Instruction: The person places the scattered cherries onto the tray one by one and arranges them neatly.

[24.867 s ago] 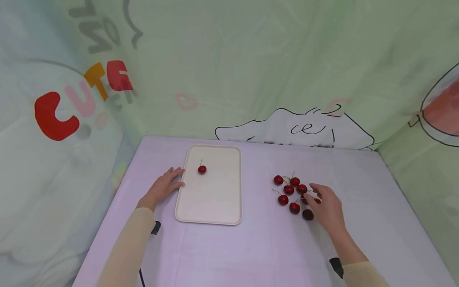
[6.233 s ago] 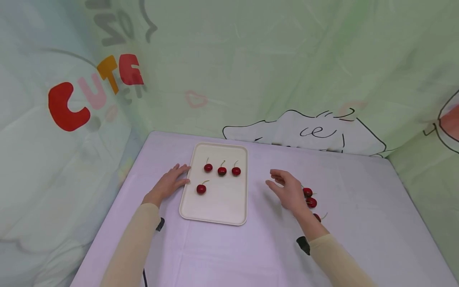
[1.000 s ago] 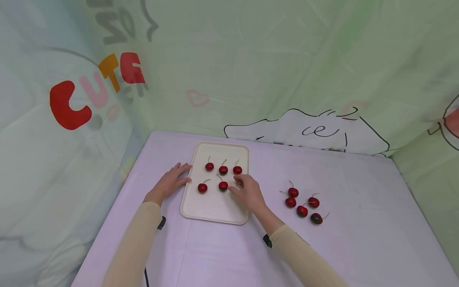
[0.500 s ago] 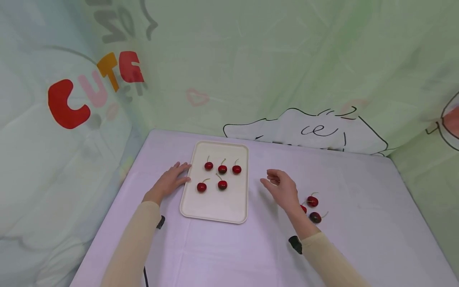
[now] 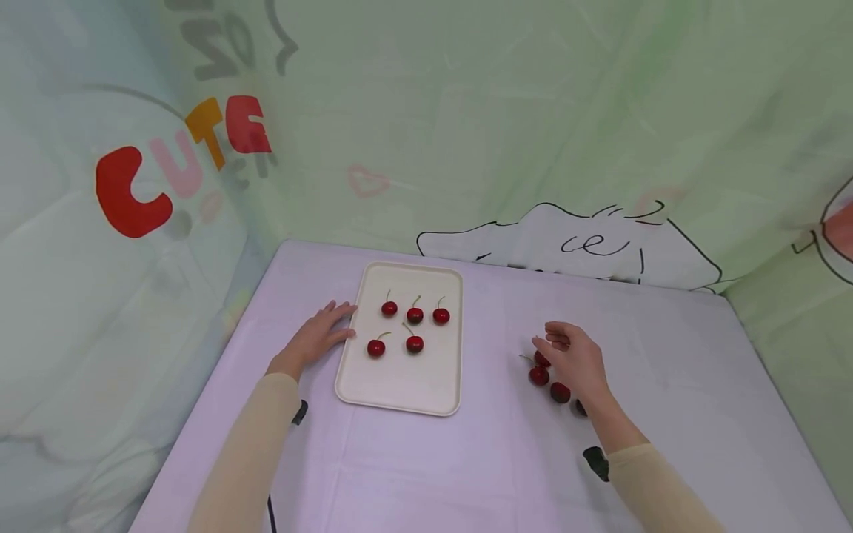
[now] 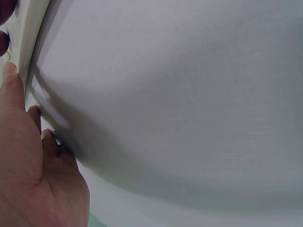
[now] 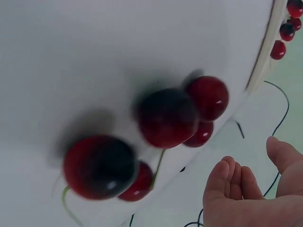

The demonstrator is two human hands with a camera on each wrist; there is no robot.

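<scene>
A cream rectangular tray (image 5: pixel 397 389) bears red stemmed cherries: three in the back row, including a middle cherry (image 5: pixel 415 315), and two in front, the right one a cherry (image 5: pixel 415 344). My left hand (image 5: pixel 313 342) lies at the tray's left edge with extended fingers touching the rim (image 6: pixel 29 45). Over on the right, my right hand (image 5: pixel 578 363) hovers above a loose group of cherries, holding nothing. Its thumb and fingers are apart. It partly hides the group; a cherry (image 5: pixel 539 376) and another cherry (image 5: pixel 560 392) show beside it. The right wrist view shows several loose cherries (image 7: pixel 99 168) near that hand.
A pale lilac cloth covers the table (image 5: pixel 426 474). Printed fabric (image 5: pixel 466 133) hangs behind and at both sides. A thin dark cable (image 5: pixel 271 514) runs near the left sleeve.
My right hand has moved right, off the tray and over the loose cherries. Across the older frames, cherries on the tray rose from one to several. My left hand stays at the rim.
</scene>
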